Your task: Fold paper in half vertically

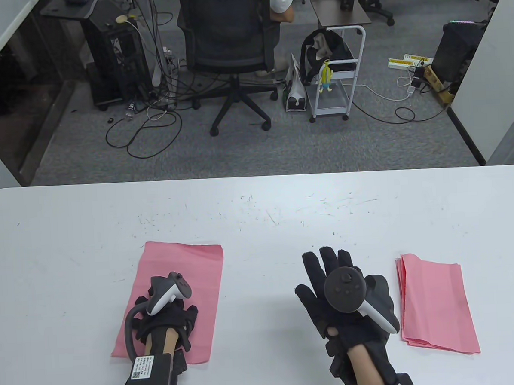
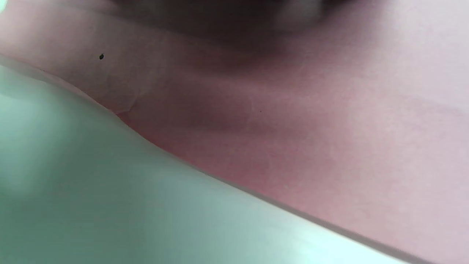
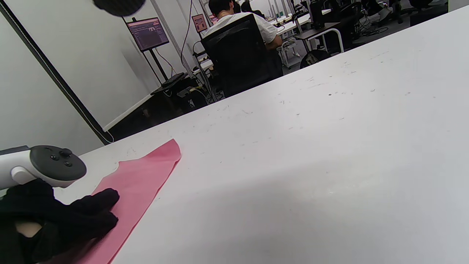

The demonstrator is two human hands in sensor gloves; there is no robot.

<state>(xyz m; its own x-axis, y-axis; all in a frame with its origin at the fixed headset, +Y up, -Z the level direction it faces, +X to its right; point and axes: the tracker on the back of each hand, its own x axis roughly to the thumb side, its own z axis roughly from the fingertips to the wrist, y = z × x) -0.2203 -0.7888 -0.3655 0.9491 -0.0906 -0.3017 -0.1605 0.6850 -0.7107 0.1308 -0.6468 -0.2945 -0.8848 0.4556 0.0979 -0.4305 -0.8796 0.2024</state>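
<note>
Left hand (image 1: 166,311) fingers press flat pink paper (image 1: 192,264) | right hand (image 1: 344,291) fingers splayed, released | matte white table (image 1: 258,209)

Almost nothing here can be read. Behind my left hand (image 1: 168,311), at the wrist end away from my fingers, a small white label (image 1: 142,367) sits on the black box strapped to my forearm; it carries a QR code and a few lines of print too small to make out. Far beyond my right fingers (image 3: 119,5), a monitor (image 3: 147,33) shows lines of text, also too small to read.
</note>
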